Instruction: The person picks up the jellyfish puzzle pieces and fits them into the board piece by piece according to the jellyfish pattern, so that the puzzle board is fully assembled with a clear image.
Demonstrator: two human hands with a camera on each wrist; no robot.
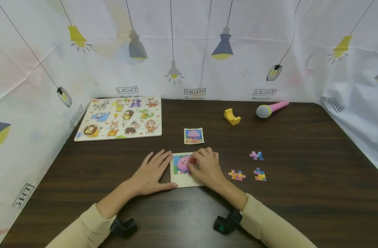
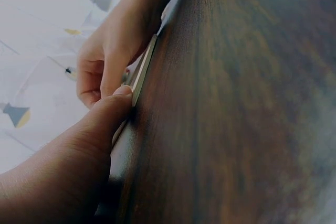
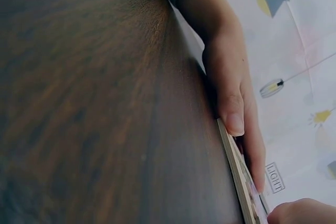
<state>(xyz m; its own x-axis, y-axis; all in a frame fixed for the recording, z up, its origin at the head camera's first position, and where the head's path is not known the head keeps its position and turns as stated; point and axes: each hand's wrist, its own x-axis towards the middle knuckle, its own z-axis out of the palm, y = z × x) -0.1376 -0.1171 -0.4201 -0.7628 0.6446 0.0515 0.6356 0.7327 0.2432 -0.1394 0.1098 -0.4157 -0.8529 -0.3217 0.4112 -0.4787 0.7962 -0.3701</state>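
A pale wooden puzzle board (image 1: pixel 182 180) lies on the dark table, with jigsaw pieces of a pink octopus picture (image 1: pixel 181 164) in its upper left part. The left hand (image 1: pixel 154 174) rests flat along the board's left side, fingers straight, thumb on the near left corner. Over the board's right half, the right hand (image 1: pixel 207 167) has curled fingers and pinches what looks like a small puzzle piece, mostly hidden by the fingers. Right of the board lie three loose puzzle pieces: a pink and blue one (image 1: pixel 256 155), a pink and yellow one (image 1: pixel 237 175) and a blue and yellow one (image 1: pixel 259 174).
Behind the board lies a small octopus picture card (image 1: pixel 194 136). An animal puzzle board (image 1: pixel 120 119) is at the back left. A yellow curved block (image 1: pixel 232 117) and a pink toy microphone (image 1: pixel 272 109) lie at the back right, before a lamp-print cloth (image 1: pixel 189 41).
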